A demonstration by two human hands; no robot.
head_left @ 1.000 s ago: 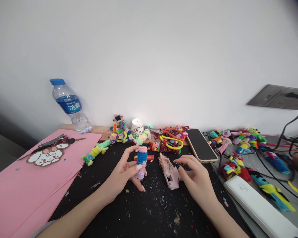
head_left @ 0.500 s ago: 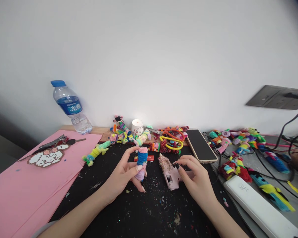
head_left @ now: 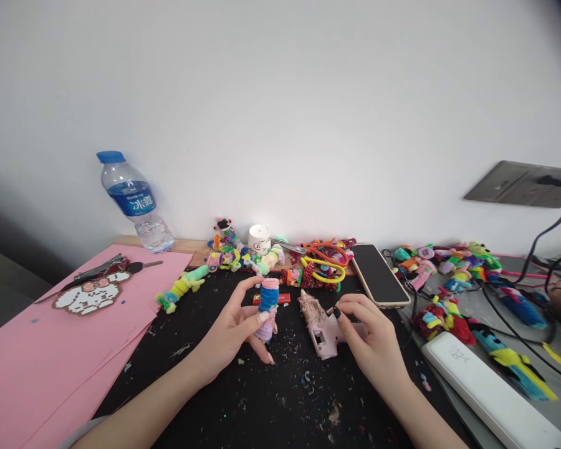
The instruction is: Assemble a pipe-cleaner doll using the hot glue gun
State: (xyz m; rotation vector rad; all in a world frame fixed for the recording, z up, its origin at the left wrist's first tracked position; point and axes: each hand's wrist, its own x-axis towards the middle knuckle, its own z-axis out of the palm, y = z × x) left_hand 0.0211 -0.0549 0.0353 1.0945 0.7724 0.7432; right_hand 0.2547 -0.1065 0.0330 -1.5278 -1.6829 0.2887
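Observation:
My left hand (head_left: 231, 333) holds a small upright figure (head_left: 267, 305) wound from pink, blue and lilac pipe cleaner, with thumb and fingers pinched round it above the black mat (head_left: 243, 399). My right hand (head_left: 369, 340) rests on a pink hot glue gun (head_left: 320, 327) that lies on the mat, and its fingers curl over the gun's rear part. The gun's nozzle points away from me towards the back.
Pink paper sheets (head_left: 37, 362) with a pixel rabbit piece lie at left, a water bottle (head_left: 133, 202) behind them. A lit candle (head_left: 258, 238), scissors (head_left: 325, 259), a phone (head_left: 378, 274), several pipe-cleaner figures (head_left: 449, 265), cables and a white power strip (head_left: 490, 390) crowd the back and right.
My right hand has slid a little closer over the glue gun, its fingers closing on it. The left hand and its figure stay put.

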